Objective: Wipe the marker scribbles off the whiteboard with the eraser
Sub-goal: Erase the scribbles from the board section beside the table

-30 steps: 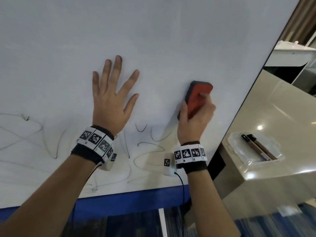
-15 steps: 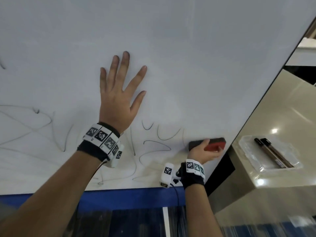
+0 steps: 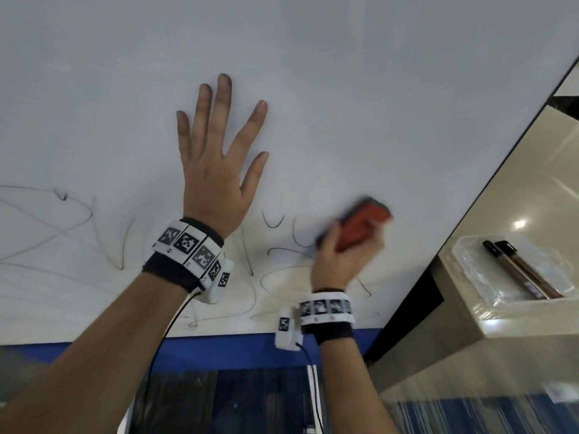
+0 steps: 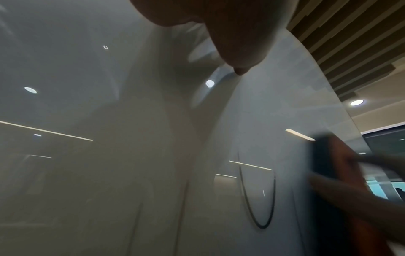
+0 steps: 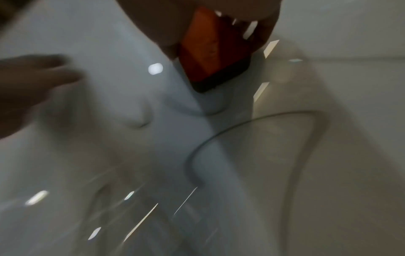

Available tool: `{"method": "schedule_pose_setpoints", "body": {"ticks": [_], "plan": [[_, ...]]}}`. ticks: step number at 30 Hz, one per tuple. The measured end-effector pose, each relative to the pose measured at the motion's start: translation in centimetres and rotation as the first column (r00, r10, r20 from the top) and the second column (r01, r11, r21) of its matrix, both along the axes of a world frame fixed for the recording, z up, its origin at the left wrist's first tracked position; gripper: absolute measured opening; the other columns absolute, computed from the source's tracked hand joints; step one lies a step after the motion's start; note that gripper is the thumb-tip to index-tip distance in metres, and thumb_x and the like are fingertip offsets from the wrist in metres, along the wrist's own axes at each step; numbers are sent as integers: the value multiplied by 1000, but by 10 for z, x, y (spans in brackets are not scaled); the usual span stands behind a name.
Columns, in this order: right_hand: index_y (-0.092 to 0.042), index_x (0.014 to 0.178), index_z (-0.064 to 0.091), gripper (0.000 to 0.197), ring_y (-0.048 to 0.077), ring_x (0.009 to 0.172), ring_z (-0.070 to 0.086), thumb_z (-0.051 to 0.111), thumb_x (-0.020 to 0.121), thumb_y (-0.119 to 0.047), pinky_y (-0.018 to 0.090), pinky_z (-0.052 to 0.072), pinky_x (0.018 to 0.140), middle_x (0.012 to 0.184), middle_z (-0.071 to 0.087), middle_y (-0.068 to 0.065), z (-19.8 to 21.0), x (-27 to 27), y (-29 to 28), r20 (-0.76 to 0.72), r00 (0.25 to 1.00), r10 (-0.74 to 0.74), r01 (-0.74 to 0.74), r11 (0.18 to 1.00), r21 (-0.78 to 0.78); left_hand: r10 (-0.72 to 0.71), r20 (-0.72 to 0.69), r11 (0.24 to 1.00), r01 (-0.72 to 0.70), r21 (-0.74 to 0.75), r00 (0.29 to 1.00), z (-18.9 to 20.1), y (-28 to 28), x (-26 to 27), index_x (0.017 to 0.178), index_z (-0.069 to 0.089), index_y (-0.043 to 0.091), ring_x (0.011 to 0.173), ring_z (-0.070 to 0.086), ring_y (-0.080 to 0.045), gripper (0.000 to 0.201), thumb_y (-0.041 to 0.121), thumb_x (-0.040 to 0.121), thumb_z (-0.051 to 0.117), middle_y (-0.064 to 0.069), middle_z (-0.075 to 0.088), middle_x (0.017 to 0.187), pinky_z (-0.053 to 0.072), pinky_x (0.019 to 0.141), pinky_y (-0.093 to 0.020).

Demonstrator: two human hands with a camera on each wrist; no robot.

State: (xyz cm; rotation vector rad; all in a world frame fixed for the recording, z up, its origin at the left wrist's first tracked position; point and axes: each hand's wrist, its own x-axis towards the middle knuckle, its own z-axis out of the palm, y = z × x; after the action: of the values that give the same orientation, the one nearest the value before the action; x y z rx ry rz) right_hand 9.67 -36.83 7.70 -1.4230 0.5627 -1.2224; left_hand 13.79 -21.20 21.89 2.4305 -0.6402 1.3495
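Head view: right hand [image 3: 340, 261] grips the eraser [image 3: 360, 225]; fast strokes could skip scribbles [image 3: 275, 220] just left of it.

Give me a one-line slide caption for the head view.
Left hand flat on the whiteboard; right hand holds the eraser against the scribbles.

The eraser [image 3: 360, 228] in the right hand [image 3: 340, 261] is orange-red with a black felt edge. Thin black scribbles [image 3: 282, 267] loop over the white whiteboard [image 3: 344, 89] below the left hand [image 3: 216, 180]. Both wrists carry white bands printed with black square-code patterns over black cuffs.
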Motion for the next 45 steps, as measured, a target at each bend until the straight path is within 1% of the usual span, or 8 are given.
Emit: {"method": "schedule_pose_setpoints", "body": {"ticks": [5,9,13,20,28,33,37,45], "plan": [[-25,122,51,45,15,109,39,78,86,-26,36,43,95,123,45,11,3,3,44,-183,978,95,-164,897,-411,-11,-17,999,12,35,1000,6,9,-4,158,38,25,156,15,-37,53,35,108,51,-20,21,167,10,127,-57],[-9,143,42,59,34,120,50,70,92,-21,50,44,107,135,47,21,-71,-15,-14,-224,971,-87,125,978,166,-32,-14,989,34,144,999,6,27,-4,159,36,23,157,16,-35,57,31,106,55,-19,20,168,10,128,-51],[-11,150,32,61,31,121,55,63,99,-23,25,44,91,142,46,16,-59,-11,-15,-250,956,-153,273,776,568,-30,-61,985,39,166,998,5,25,-7,161,29,24,158,10,-34,62,27,105,54,-18,14,169,4,128,-51],[-12,129,51,47,21,113,43,75,89,-17,29,36,99,130,47,14,-21,3,57,-142,989,31,-65,970,-236,-58,-52,983,66,172,997,3,27,-4,161,30,23,158,11,-33,60,29,106,52,-17,15,169,5,128,-51],[-13,144,37,60,33,121,56,68,95,-26,47,49,105,137,47,9,-75,-5,14,-180,975,-127,190,898,396,-85,-104,965,107,240,991,5,38,-5,162,25,26,159,7,-31,62,17,106,48,-14,10,171,5,128,-49],[-14,128,51,51,28,115,49,75,84,-24,46,43,103,125,51,10,-5,4,90,-65,993,100,-110,979,-174,-316,-152,934,335,121,936,16,62,-16,150,50,16,157,19,-32,46,6,105,47,-16,22,168,15,129,-48],[-27,117,53,42,32,110,47,78,84,-18,48,46,97,125,47,15,-8,-3,125,-283,946,161,-312,691,-651,-227,-59,974,226,-22,972,19,101,-16,145,55,11,153,27,-38,41,16,105,55,-21,28,164,24,126,-48],[-23,125,53,46,26,118,42,75,86,-14,51,47,98,132,40,11,6,15,127,-41,999,25,-39,918,-395,94,-63,993,-98,-71,994,-12,194,4,158,38,19,157,14,-39,59,37,105,56,-22,16,168,16,127,-56]]}}
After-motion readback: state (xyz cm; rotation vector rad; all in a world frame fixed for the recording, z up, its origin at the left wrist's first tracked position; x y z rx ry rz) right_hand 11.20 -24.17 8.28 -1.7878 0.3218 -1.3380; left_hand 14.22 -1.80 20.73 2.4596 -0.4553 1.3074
